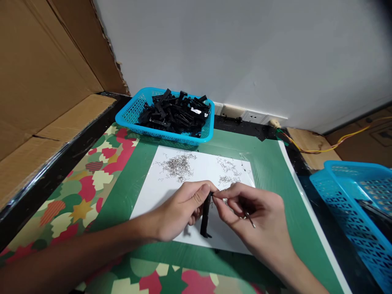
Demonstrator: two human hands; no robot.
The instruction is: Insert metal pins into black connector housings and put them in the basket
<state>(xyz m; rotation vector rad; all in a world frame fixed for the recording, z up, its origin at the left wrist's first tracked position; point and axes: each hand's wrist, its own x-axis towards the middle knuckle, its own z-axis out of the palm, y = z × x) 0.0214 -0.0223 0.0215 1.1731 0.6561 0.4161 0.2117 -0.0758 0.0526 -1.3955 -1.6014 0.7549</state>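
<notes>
The left hand (pixel 180 208) gripped a slim black part (pixel 205 216) above a white sheet (pixel 150 196), while the right hand (pixel 260 208), a thin metal tool (pixel 249 219) tucked in its palm, pinched at the part's upper end, beyond which lay tiny metal bits (pixel 179 166) and a blue basket (pixel 159 132).

Black part (pixel 205 216) — plastic; basket (pixel 165 134) — glossy plastic; smooth paper sheet (pixel 156 196)

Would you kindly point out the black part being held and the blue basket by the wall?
Black part (pixel 206 215): head view, middle of its visible body.
Blue basket (pixel 165 134): head view, its front wall.
</notes>
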